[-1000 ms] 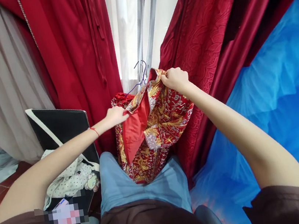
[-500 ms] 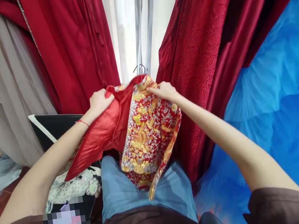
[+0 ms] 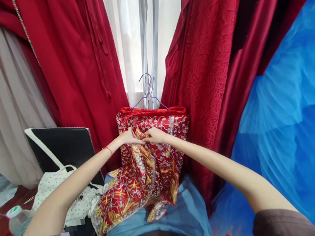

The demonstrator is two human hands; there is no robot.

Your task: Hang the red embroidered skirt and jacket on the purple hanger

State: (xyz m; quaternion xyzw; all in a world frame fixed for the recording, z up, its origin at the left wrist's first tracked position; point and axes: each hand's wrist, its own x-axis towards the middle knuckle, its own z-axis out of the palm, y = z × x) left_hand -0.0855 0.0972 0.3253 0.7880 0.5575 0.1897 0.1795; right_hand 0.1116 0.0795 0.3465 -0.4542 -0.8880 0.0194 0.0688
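A red garment with gold and silver embroidery (image 3: 152,161) hangs on a thin purple wire hanger (image 3: 148,92) and drapes down onto my lap in blue jeans (image 3: 185,213). My left hand (image 3: 129,136) and my right hand (image 3: 154,136) meet at the garment's front, just below its top edge. Both pinch the embroidered cloth with closed fingers. A red string circles my left wrist.
Dark red gowns (image 3: 78,55) hang at left and right, white curtain (image 3: 131,39) between them. Blue tulle (image 3: 293,122) fills the right. A black case (image 3: 62,147), a white dotted bag (image 3: 65,193) and a plastic bottle (image 3: 18,219) lie at left.
The garment was held up and spread with its plain red lining showing. Now it hangs lower with its embroidered face out, and both hands have come together at its middle.
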